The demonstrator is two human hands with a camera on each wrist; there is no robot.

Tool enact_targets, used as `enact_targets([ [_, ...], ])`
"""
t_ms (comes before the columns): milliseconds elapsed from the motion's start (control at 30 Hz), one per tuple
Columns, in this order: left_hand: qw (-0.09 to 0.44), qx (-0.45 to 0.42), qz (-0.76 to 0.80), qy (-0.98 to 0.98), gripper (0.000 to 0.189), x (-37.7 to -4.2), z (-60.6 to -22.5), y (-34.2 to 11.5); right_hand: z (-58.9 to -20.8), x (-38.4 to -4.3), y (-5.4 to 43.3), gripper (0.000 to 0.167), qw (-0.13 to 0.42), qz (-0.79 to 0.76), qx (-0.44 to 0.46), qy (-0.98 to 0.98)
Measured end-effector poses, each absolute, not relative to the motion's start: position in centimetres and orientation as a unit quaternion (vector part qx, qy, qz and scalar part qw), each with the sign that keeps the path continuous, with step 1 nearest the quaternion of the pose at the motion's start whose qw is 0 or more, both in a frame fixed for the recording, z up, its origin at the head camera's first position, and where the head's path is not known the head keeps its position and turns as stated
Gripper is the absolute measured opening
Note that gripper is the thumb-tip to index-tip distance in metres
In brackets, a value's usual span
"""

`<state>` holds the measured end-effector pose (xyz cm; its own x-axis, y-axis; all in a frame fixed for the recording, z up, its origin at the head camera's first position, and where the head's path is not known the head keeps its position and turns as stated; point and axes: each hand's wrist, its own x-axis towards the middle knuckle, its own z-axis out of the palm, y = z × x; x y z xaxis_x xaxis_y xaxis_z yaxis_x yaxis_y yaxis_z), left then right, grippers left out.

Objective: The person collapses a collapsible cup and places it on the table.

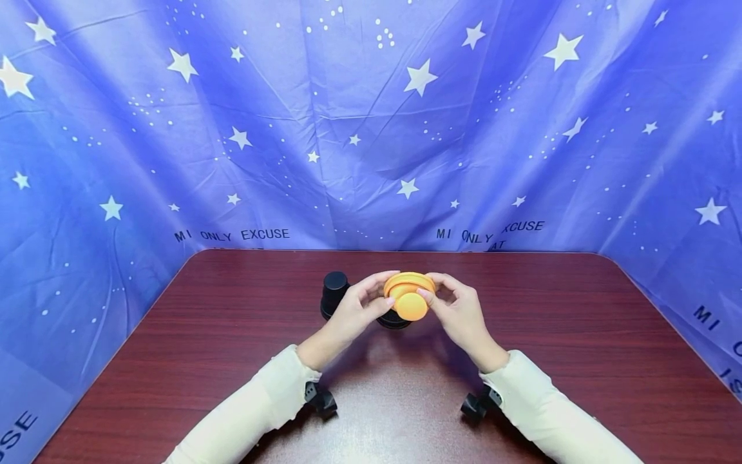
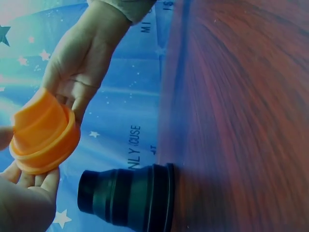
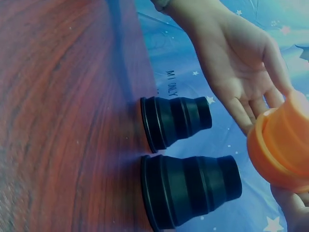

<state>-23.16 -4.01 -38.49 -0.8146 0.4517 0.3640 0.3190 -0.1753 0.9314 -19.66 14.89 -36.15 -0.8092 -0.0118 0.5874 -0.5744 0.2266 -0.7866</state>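
Note:
Both hands hold an orange collapsible cup (image 1: 410, 305) above the table, its narrow end tilted toward me and its stepped wall partly folded in. My left hand (image 1: 361, 304) pinches one side, thumb in front and fingers behind the wide rim. On the opposite side my right hand (image 1: 460, 310) does likewise. Two black stepped cups stand wide end down on the table. One black cup (image 1: 334, 293) is beside my left hand; the other black cup (image 1: 394, 321) is largely hidden behind the orange cup. In the right wrist view, a black cup (image 3: 193, 191) stands close to its neighbour.
The dark red wood-grain table (image 1: 232, 361) reaches back to a blue star-patterned curtain (image 1: 348, 129), which also hangs along both sides. A black wrist camera sits under each cuff, the left camera (image 1: 321, 401) and the right camera (image 1: 478, 406).

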Motion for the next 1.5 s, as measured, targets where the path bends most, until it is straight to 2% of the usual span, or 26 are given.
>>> enact_targets([
  [100, 0.043, 0.314, 0.711, 0.627, 0.045, -23.1, -38.5, -3.9, -36.1, -19.7, 14.9, 0.018, 0.245, 0.589, 0.196, -0.745],
  [367, -0.01, 0.306, 0.703, 0.642, 0.038, -22.9, -38.4, -3.6, -36.2, -19.6, 14.5, 0.015, 0.257, 0.578, 0.189, -0.751],
  [567, -0.038, 0.312, 0.697, 0.645, 0.037, -22.7, -38.1, -3.3, -36.2, -19.7, 14.5, 0.015, 0.247, 0.581, 0.186, -0.753],
  [900, 0.0, 0.31, 0.692, 0.652, 0.039, -22.9, -38.2, -3.4, -36.2, -19.8, 14.5, 0.016, 0.229, 0.6, 0.189, -0.743],
  [1033, -0.008, 0.312, 0.683, 0.661, 0.037, -23.0, -38.3, -3.4, -36.3, -19.8, 14.5, 0.017, 0.218, 0.605, 0.19, -0.742],
  [1267, -0.019, 0.291, 0.657, 0.695, 0.038, -23.5, -38.4, -4.0, -38.3, -21.3, 15.5, 0.017, 0.161, 0.606, 0.166, -0.762],
  [1500, -0.003, 0.306, 0.632, 0.712, 0.039, -23.4, -38.0, -4.3, -38.5, -21.3, 15.8, 0.024, 0.091, 0.593, 0.224, -0.768],
])
